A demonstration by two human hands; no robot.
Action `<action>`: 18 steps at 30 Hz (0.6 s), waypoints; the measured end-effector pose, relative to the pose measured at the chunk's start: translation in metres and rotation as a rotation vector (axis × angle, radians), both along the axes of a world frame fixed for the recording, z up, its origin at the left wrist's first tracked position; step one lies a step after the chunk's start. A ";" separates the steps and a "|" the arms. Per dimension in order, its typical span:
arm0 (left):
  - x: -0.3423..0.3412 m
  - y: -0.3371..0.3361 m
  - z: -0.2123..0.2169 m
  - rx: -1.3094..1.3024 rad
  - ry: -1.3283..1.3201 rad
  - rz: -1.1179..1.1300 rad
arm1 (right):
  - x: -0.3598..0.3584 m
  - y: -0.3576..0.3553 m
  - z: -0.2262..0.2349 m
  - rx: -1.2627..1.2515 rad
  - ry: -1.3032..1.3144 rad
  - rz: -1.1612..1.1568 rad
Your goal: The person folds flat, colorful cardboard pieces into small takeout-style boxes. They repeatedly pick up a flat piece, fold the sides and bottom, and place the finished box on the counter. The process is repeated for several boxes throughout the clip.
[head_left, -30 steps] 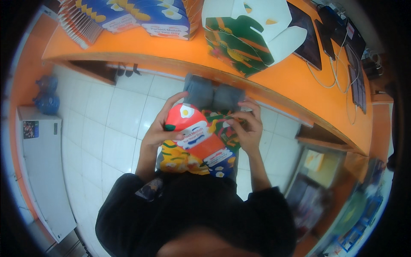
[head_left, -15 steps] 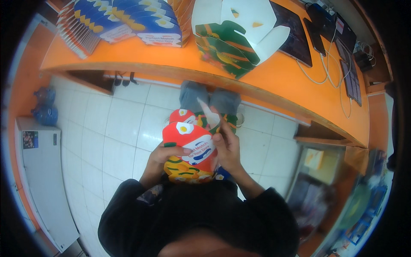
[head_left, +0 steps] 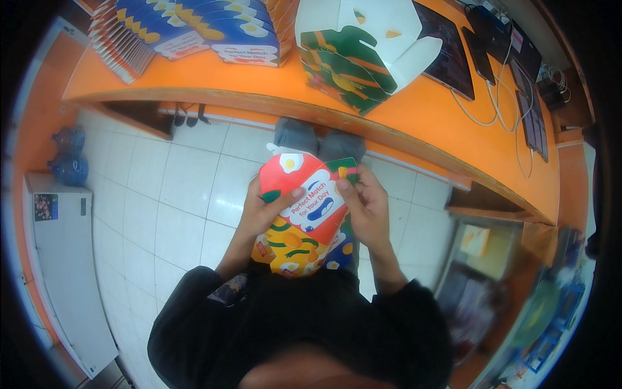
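Far left, against the orange wall: two blue water bottles (head_left: 68, 155) on the white tiled floor (head_left: 162, 194), and just below them a white cabinet (head_left: 65, 272) with a small dark sticker on its top. Upper left, on the orange table (head_left: 214, 81): a fanned stack of blue flat cartons (head_left: 175, 32), overlapping like shingles, yolk-yellow shapes along their edges. Centre, over the floor and in front of the person's chest: the printed carton (head_left: 301, 217), red at the top with a fried-egg picture, a white-and-blue panel in the middle, yellow and green below; it is held upright and tilted a little to the right. Left hand (head_left: 265, 207) is clamped on the carton's left edge, thumb lying across the red front face, fingers hidden behind. Right hand (head_left: 366, 207) grips the carton's upper right edge, thumb on the front beside a green flap with a small yellow patch, fingers curled around the back. Both dark sleeves come up from the lower edge. Beyond the carton, two grey knees show under the table edge. Centre right on the table: an unfolded carton blank (head_left: 363, 45), white inside face up, with a green and orange printed one lying partly under it. Right of that: a dark tablet (head_left: 447, 52), white cables (head_left: 492, 104), further dark flat devices toward the rim. Lower right is blurred shelving, contents not readable.
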State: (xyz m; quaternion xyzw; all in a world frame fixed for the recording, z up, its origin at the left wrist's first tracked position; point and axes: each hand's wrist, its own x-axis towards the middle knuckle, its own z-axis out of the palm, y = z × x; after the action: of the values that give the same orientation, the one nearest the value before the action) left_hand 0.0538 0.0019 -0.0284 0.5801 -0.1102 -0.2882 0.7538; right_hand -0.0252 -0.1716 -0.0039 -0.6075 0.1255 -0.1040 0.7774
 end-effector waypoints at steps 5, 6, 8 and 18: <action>-0.003 0.000 0.001 0.066 -0.070 0.011 | 0.008 -0.003 -0.007 -0.061 -0.067 -0.047; -0.003 0.001 0.000 0.087 -0.116 -0.003 | 0.010 -0.005 -0.008 -0.076 -0.102 -0.060; 0.001 0.000 -0.001 -0.396 0.251 -0.057 | 0.015 -0.011 -0.010 -0.385 -0.315 -0.026; -0.004 -0.008 0.022 -0.375 0.236 0.092 | 0.011 -0.031 -0.016 -0.551 -0.352 0.065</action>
State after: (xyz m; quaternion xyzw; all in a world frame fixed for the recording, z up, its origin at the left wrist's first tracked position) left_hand 0.0495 -0.0064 -0.0069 0.3966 -0.0464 -0.2938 0.8684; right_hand -0.0146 -0.2026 -0.0195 -0.7715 -0.0629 -0.2128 0.5964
